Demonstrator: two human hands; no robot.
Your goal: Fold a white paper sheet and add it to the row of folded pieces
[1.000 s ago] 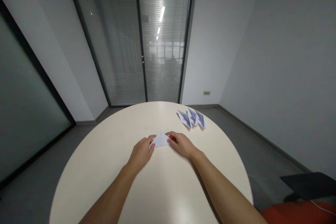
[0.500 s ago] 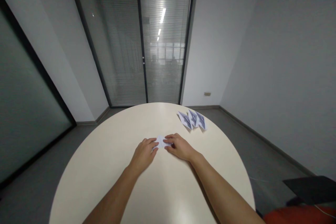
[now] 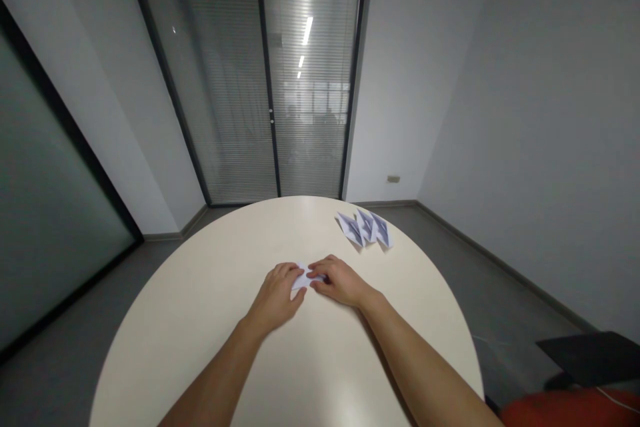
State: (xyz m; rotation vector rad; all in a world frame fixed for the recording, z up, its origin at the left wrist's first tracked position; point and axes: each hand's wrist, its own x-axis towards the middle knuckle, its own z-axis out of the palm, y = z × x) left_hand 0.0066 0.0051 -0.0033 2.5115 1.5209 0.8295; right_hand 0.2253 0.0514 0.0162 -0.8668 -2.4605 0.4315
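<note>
A small piece of folded white paper (image 3: 302, 279) lies on the table between my two hands, partly hidden under the fingers. My left hand (image 3: 278, 290) holds its left side, the fingers on top and the thumb at the near edge. From the right, my right hand (image 3: 338, 278) grips the other side with bent fingers and thumb. Farther back on the right sit three folded paper shapes, side by side and close together: a left one (image 3: 351, 230), a middle one (image 3: 366, 225) and a right one (image 3: 383, 231).
The round cream table (image 3: 200, 320) fills the lower middle. Beyond its far edge stands a glass door with blinds (image 3: 310, 147). A red seat (image 3: 570, 409) and a dark flat panel (image 3: 593, 355) are at the lower right.
My left thumb has shifted slightly right along the paper's near edge. The paper's visible part looks flatter and slightly nearer to me. The three paper shapes stay in place.
</note>
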